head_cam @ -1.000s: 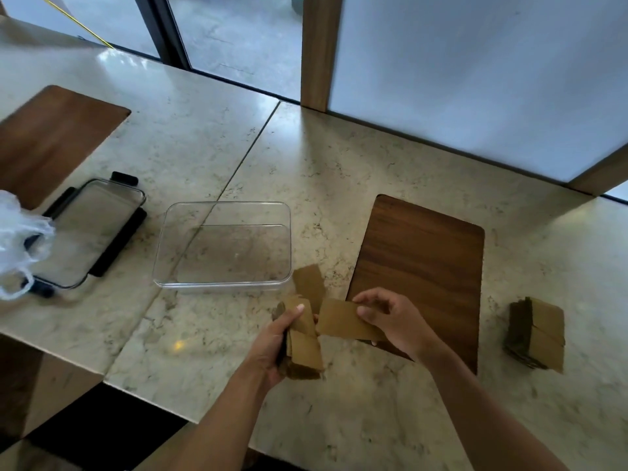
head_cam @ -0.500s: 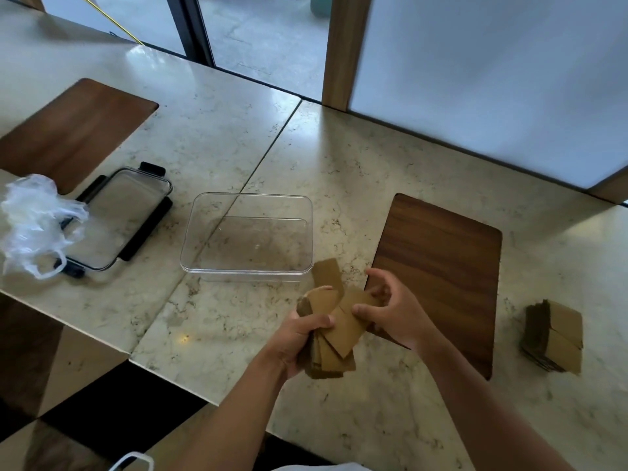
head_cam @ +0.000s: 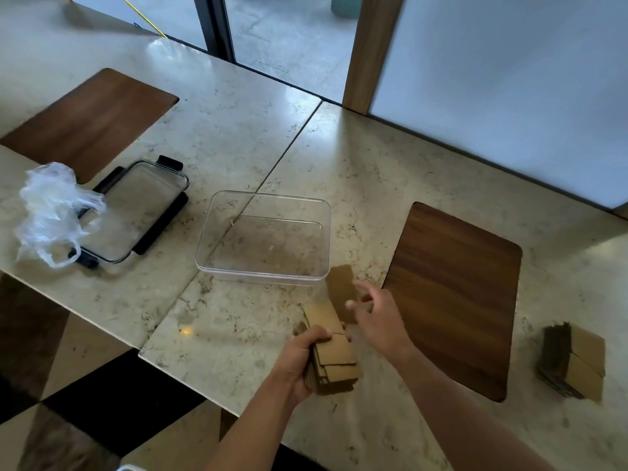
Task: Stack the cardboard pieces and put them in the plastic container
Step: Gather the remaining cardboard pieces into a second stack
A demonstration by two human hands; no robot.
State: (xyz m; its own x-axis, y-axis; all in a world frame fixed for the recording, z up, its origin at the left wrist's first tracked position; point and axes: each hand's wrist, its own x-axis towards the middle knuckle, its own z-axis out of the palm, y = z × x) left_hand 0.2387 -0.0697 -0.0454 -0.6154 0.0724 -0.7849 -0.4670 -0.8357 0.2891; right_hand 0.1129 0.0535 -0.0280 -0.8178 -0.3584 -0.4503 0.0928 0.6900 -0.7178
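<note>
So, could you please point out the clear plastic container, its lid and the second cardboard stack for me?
plastic container (head_cam: pixel 261 275): head view, near rim.
lid (head_cam: pixel 136 212): head view, clear middle panel.
second cardboard stack (head_cam: pixel 584 365): head view, top piece.

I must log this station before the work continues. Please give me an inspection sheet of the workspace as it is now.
Surface: marble table with wooden inlays.
Job's things: clear container empty; cardboard stack held; loose piece; second stack far right.
Clutter: lid, plastic bag.
Grippers: left hand grips the stack; right hand reaches to the loose piece, blurred.
Cables: yellow cord on floor outside.
Surroundings: frosted panels, wooden posts.
</note>
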